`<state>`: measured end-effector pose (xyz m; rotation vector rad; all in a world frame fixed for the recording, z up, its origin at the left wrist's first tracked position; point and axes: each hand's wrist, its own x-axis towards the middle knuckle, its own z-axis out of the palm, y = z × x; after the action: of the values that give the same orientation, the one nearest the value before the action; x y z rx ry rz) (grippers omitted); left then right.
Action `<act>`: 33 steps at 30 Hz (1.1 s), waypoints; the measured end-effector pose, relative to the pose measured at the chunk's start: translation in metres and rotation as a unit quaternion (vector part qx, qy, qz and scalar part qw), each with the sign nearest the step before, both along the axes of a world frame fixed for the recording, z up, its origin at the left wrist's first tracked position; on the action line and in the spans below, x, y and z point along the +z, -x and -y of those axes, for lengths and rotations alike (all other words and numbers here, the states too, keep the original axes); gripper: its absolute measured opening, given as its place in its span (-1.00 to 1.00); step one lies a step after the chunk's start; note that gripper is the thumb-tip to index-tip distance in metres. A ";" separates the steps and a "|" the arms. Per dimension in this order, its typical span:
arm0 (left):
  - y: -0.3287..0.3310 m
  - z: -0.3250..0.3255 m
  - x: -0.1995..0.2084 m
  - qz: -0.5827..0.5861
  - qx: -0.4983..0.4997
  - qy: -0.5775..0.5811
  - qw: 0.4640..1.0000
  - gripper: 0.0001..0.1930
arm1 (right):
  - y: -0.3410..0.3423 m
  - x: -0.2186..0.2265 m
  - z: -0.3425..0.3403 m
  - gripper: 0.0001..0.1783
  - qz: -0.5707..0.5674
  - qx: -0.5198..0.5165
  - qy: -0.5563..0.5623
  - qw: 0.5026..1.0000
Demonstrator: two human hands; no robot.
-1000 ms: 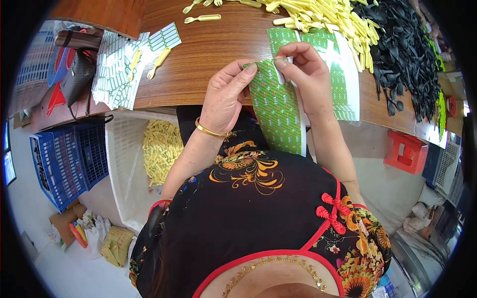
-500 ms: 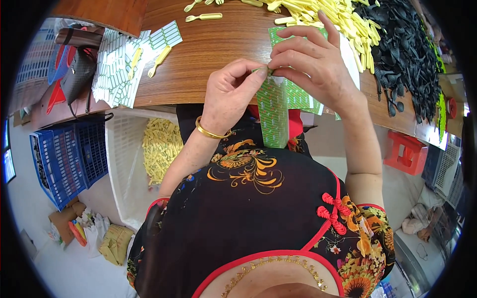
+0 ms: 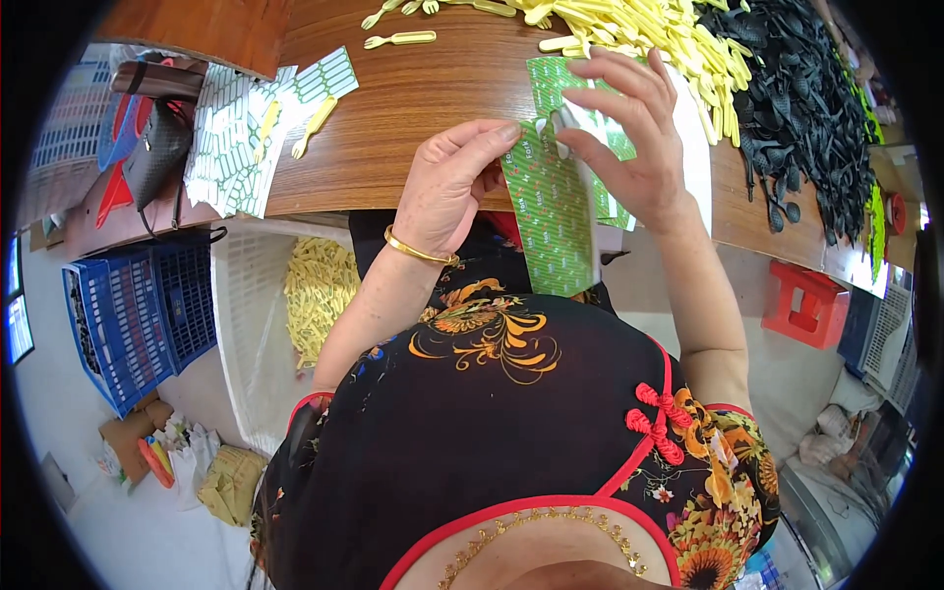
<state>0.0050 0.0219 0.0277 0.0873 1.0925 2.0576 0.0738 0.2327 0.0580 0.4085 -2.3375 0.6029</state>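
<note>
My left hand [image 3: 444, 187], a gold bangle on its wrist, pinches the upper left corner of a green printed label sheet [image 3: 551, 211]. This sheet hangs over the table's front edge, its right side curling back to show a pale underside. At its top right corner is my right hand [image 3: 637, 147], thumb against or very near the curled edge, fingers spread apart. Whether a small label sticks to that thumb I cannot make out. Beyond, partly behind my right hand, more green sheets [image 3: 553, 77] lie on the wooden table [image 3: 423, 98].
Yellow plastic forks [image 3: 649, 34] are heaped at the back, beside black plastic utensils [image 3: 801, 108] at right. Used label sheets [image 3: 231, 138] with a loose yellow fork [image 3: 315, 126] lie left. Below stand a white crate [image 3: 246, 324] of yellow pieces, a blue crate [image 3: 138, 315] and a red stool [image 3: 804, 305].
My hands have drawn apart; the right hand's fingers have opened away from the sheet's top edge. The sheet has turned to show more of its printed face.
</note>
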 end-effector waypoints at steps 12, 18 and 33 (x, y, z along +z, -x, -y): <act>0.001 0.004 -0.005 0.063 -0.052 -0.024 0.996 -0.80 | -0.006 -0.013 0.007 -0.75 -0.047 -0.041 -0.073 0.995; 0.004 0.005 -0.006 0.041 0.007 -0.023 0.999 -0.77 | -0.013 -0.009 0.004 -0.76 0.045 0.005 0.045 0.998; -0.017 -0.006 -0.002 -0.241 0.124 0.070 0.960 -0.81 | 0.005 -0.005 0.048 -0.38 0.034 -0.075 0.111 0.990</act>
<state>0.0222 0.0280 0.0258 0.4185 1.6132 2.2334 0.0687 0.1852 0.0526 0.1113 -2.3077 0.8037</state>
